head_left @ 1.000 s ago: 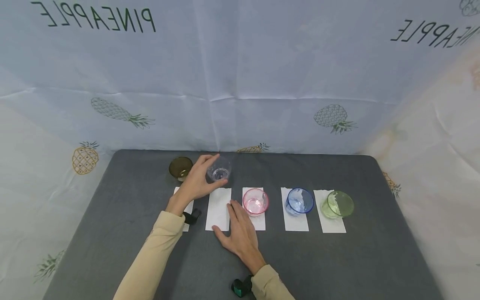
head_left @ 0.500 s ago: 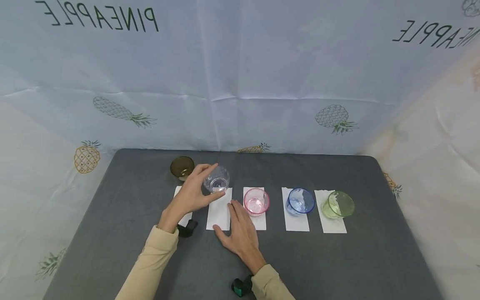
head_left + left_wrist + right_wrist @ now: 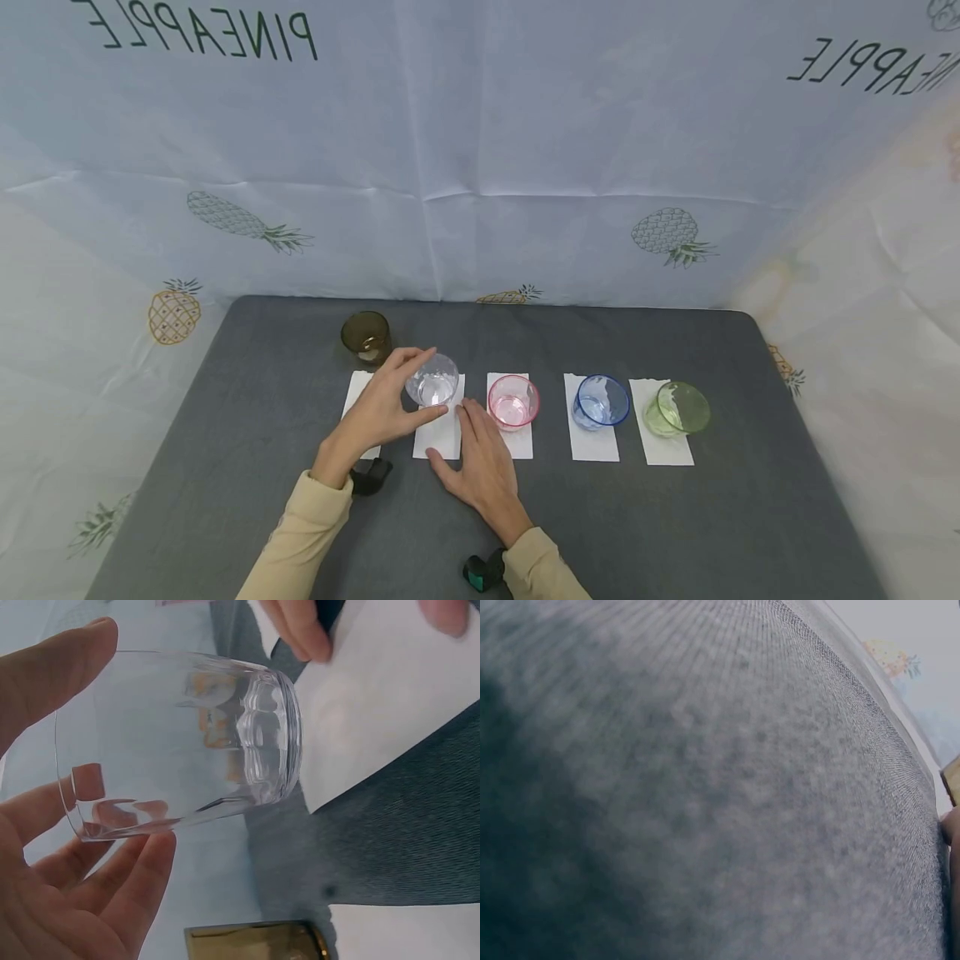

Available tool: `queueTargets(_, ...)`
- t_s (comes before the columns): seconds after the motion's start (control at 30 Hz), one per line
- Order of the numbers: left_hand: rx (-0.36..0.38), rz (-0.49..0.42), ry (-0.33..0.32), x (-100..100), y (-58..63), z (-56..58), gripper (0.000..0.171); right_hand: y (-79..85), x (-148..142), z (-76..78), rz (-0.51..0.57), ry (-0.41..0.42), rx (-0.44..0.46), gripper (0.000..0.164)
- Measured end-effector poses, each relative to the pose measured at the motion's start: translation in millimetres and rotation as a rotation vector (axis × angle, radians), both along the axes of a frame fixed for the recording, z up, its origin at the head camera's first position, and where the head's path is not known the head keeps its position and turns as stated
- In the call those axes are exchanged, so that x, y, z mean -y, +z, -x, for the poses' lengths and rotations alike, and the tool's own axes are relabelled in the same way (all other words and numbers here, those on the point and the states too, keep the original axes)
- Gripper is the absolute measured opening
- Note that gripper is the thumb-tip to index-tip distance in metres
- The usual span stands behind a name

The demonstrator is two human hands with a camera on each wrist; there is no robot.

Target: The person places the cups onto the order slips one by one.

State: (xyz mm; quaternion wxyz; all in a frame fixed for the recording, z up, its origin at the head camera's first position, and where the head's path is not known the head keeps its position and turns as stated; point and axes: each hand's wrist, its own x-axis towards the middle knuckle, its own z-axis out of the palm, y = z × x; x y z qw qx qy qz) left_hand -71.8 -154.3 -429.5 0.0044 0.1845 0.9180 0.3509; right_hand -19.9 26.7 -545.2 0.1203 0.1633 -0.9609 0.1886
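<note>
My left hand grips a clear glass between thumb and fingers, over the far end of a white paper slip. In the left wrist view the clear glass fills much of the picture, its thick base towards the paper; whether it touches the paper I cannot tell. My right hand lies with fingers extended on the slip's right edge, beside a pink-rimmed glass. A brown glass stands behind my left hand, off the slips.
A blue glass and a green glass stand on slips to the right. Another slip lies partly under my left hand. The grey table meets a pineapple-print cloth at its back edge.
My left hand has brought the clear glass nearer to me, from behind the second slip to above its far end. The right hand has stayed in place.
</note>
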Motion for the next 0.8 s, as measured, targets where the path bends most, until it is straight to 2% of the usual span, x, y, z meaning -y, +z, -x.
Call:
queueTargets(0.13,-0.005,-0.004,0.001,1,-5.8,-3.2,0.084,-0.2,0,0.1,0.001,0.004,0.002,0.076)
queueTargets(0.4,0.037,-0.013,-0.004,1,-10.8,-10.7,0.085,-0.5,0,0.5,-0.021,-0.003,0.004,0.077)
queueTargets(0.8,0.028,-0.02,-0.025,-3,-22.9,-16.8,0.084,0.1,0,0.4,-0.023,0.005,-0.025,0.082)
